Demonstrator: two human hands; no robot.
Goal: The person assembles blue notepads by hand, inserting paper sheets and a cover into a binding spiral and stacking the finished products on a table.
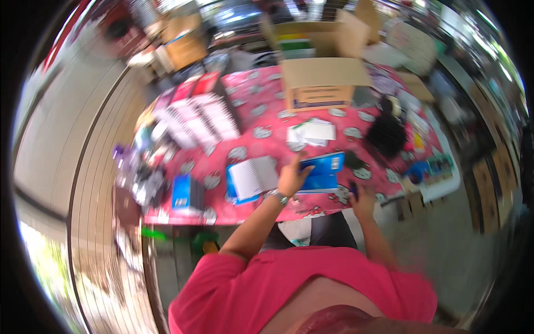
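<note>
We rest our left hand point(293, 175) flat and open on the blue notebook point(322, 171) — our right hand point(361, 197) grips a small dark thing — so next the cover needs lifting.

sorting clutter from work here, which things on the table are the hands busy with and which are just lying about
In hand:
- left hand on the blue notebook
- right hand holding a small dark object, too blurred to identify
- open notebook beside the left hand

Lying about:
- cardboard box
- white papers
- stacked booklets
- black bundle
</note>
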